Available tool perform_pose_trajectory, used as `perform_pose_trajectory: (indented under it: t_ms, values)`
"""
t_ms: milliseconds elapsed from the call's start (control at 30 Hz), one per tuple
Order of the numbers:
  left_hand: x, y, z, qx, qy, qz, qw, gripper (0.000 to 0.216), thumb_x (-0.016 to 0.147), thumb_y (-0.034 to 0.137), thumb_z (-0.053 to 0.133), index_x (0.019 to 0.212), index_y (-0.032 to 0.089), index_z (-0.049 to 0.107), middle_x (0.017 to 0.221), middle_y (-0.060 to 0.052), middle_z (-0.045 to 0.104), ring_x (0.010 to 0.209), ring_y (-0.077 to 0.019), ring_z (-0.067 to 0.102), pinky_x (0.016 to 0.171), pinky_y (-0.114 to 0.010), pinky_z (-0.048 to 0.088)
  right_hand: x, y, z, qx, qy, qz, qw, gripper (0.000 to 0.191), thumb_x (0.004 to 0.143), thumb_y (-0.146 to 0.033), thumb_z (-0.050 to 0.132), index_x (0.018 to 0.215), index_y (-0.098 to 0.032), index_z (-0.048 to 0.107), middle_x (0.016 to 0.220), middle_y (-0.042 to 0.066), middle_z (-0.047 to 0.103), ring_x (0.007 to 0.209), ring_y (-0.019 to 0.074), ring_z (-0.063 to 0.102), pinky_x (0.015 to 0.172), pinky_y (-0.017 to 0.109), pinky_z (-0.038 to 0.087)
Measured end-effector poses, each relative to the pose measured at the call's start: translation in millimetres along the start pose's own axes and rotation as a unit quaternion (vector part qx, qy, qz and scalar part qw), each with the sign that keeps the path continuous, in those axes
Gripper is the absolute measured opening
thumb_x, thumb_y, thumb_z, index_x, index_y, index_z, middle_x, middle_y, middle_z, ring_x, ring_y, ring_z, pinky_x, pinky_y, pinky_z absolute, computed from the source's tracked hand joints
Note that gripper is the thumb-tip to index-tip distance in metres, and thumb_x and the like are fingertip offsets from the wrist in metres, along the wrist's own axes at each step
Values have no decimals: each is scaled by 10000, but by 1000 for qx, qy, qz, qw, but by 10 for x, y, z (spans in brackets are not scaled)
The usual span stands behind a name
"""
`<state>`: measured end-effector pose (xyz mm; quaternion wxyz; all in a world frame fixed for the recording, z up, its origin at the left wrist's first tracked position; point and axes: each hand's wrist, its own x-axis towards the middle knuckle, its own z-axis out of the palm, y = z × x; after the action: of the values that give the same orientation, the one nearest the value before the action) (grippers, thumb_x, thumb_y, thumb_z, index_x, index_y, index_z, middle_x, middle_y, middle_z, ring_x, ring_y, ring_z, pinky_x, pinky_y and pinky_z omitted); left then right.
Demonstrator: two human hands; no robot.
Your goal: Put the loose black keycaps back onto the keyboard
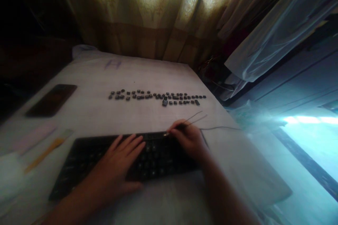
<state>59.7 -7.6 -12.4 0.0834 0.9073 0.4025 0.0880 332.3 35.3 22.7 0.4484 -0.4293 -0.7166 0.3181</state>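
A black keyboard [87, 154] lies on the white-covered table [126, 77] close to me. My left hand [120, 163] rests flat on its middle, fingers stretched out. My right hand [187, 139] is pinched round a thin wire tool [194, 117], whose tip touches the keyboard's top edge. Beyond the keyboard, several removed black keycaps [158, 96] lie in rows on the cloth.
A dark phone [52, 99] lies at the left of the table. An orange-yellow stick-like tool [46, 152] and a pale flat strip [34, 137] lie left of the keyboard. A thin cable [219, 127] runs right. Curtains [148, 14] hang behind; the table's right edge drops off.
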Motion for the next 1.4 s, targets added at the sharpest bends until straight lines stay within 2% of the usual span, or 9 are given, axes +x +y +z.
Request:
perform_pose_trajectory:
  t_ms: [133, 333, 467, 633, 900, 1067, 1167, 1267, 1400]
  values:
    - [-5, -7, 45, -14, 56, -5, 998, 992, 670, 643, 742, 1492, 277, 325, 1488, -91, 466, 1341, -329, 468, 1129, -570, 340, 15, -23, 54, 36, 3, 21, 999, 52, 882, -255, 594, 852, -217, 612, 746, -5, 690, 704, 144, 658, 688, 271, 521]
    - [106, 67, 26, -127, 208, -71, 967, 531, 824, 432, 664, 1331, 331, 545, 1240, -31, 688, 1080, -227, 675, 909, -357, 568, -18, -252, 239, 58, -50, -37, 996, 77, 889, -220, 589, 855, -207, 656, 785, 7, 701, 736, 138, 666, 701, 240, 516]
    - [215, 208, -129, -298, 149, -130, 934, 388, 817, 386, 645, 1203, 351, 656, 1101, 5, 747, 918, -198, 726, 811, -276, 588, -2, -360, 355, 77, -68, -47, 994, 82, 873, -202, 593, 848, -196, 672, 765, 5, 699, 707, 132, 660, 680, 219, 509]
    - [260, 250, -208, -406, 109, -178, 890, 255, 851, 448, 585, 1009, 337, 751, 966, 19, 770, 885, -204, 722, 808, -262, 569, 12, -406, 445, 62, -66, -30, 995, 78, 836, -186, 618, 856, -202, 691, 786, 5, 710, 740, 144, 669, 725, 228, 515]
    - [225, 139, -185, -442, 105, -213, 865, 286, 817, 474, 603, 997, 308, 750, 975, 0, 769, 905, -223, 722, 845, -312, 565, 7, -427, 564, 47, -83, -47, 994, 122, 830, -192, 623, 880, -212, 732, 869, 36, 754, 809, 165, 700, 766, 248, 538]
    - [175, 63, -143, -424, 146, -232, 863, 298, 773, 434, 610, 994, 286, 743, 1011, -21, 768, 937, -244, 722, 879, -363, 566, 92, -396, 541, 25, -24, 24, 999, 115, 849, -250, 607, 877, -190, 700, 792, 33, 737, 728, 167, 686, 696, 256, 532]
    - [133, 5, -143, -367, 176, -256, 877, 338, 756, 480, 601, 989, 280, 743, 1003, -32, 770, 920, -260, 727, 869, -388, 574, 253, -264, 342, -68, 1, 85, 994, 204, 895, -266, 543, 1026, -166, 662, 769, 43, 725, 690, 176, 669, 641, 266, 509]
    - [103, -22, -181, -325, 188, -257, 891, 315, 757, 525, 593, 897, 291, 752, 907, -17, 778, 843, -251, 736, 807, -354, 592, 431, -94, 40, -286, -22, 125, 950, 301, 879, -250, 587, 1158, -162, 656, 817, 77, 745, 771, 224, 686, 721, 319, 493]
    - [98, -10, -223, -320, 186, -253, 894, 311, 762, 545, 582, 864, 309, 757, 855, 4, 779, 799, -236, 737, 794, -337, 592, 566, 68, -255, -424, -186, 98, 881, 231, 895, -257, 589, 1065, -222, 742, 1016, 93, 757, 949, 251, 688, 809, 330, 475]
